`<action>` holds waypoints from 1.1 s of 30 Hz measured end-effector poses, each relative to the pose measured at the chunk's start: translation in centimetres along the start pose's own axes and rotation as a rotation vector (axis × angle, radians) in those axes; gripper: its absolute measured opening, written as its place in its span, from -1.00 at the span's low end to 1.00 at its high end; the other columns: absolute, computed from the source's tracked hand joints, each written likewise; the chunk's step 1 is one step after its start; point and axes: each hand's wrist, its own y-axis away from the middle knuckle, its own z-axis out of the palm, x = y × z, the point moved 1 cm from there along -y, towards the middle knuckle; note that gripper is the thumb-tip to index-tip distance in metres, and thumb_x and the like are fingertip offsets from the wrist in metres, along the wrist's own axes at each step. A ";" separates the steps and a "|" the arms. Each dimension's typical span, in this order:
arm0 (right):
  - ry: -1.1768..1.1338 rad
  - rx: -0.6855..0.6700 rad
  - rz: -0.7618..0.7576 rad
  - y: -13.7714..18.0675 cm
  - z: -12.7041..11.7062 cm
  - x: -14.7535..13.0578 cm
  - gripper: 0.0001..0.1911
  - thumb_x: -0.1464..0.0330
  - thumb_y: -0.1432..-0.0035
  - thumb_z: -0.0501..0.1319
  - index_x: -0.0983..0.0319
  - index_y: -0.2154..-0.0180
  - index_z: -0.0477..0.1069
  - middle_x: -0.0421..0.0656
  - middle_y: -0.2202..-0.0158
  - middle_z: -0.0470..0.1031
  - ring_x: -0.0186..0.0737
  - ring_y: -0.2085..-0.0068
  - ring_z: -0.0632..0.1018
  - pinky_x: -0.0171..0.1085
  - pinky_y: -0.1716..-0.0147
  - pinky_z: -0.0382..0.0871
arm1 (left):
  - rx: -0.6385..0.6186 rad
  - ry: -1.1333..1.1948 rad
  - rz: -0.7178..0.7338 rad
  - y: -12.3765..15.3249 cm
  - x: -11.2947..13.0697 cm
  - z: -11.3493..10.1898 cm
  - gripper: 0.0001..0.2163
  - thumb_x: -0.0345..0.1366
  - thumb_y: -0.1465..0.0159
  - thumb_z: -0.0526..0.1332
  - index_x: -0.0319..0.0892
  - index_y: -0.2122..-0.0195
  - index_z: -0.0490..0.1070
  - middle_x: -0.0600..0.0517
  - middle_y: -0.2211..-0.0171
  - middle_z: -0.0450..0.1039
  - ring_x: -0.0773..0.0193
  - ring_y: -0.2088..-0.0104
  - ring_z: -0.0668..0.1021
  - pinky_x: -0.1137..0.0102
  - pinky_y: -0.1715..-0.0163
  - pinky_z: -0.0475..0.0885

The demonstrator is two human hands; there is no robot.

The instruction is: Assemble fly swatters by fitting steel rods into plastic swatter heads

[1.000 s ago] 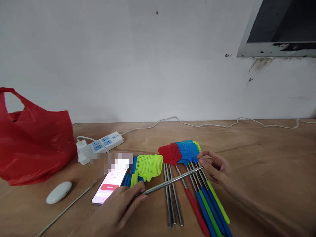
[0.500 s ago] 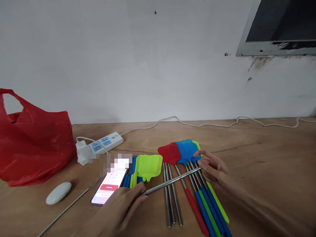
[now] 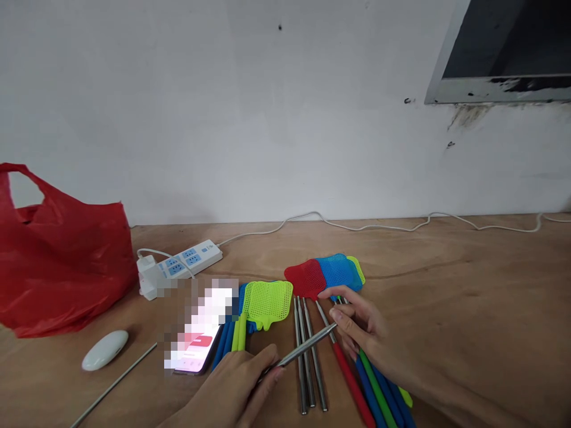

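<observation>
My left hand (image 3: 243, 380) is closed around the lower end of a shiny metal rod (image 3: 307, 346). At the rod's upper end, my right hand (image 3: 361, 324) pinches the tip between thumb and fingers. The rod slants up to the right across three loose metal rods (image 3: 311, 371) lying side by side. Below and beside my right hand lie fly swatters with a red mesh head (image 3: 306, 278), blue mesh heads (image 3: 335, 270) and metal shafts. Their grips include a red handle (image 3: 352, 380) and a green handle (image 3: 377, 386). My right hand hides part of the shafts.
Left of the rods lie a yellow-green swatter head (image 3: 268, 300) and blue handles (image 3: 227, 339). A lit phone (image 3: 198, 342), a white oval object (image 3: 105, 351), a thin rod (image 3: 113, 385), a power strip (image 3: 196, 257) and a red plastic bag (image 3: 66, 255) are further left.
My right hand has moved left and down with the rod's tip. Less rod shows between my hands now. My left hand has shifted slightly right and down.
</observation>
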 end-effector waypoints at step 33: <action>0.329 0.168 -0.056 -1.0 -1.7 2.7 -0.61 0.07 -0.33 0.05 0.20 0.28 0.46 -0.33 0.64 0.15 -0.30 0.58 0.24 -0.30 0.55 0.05 | -0.131 -0.063 -0.010 -3.8 -0.1 1.5 -0.70 -0.37 -0.30 0.15 -0.18 0.60 0.27 0.08 0.56 0.41 0.31 0.54 0.44 0.42 0.54 0.09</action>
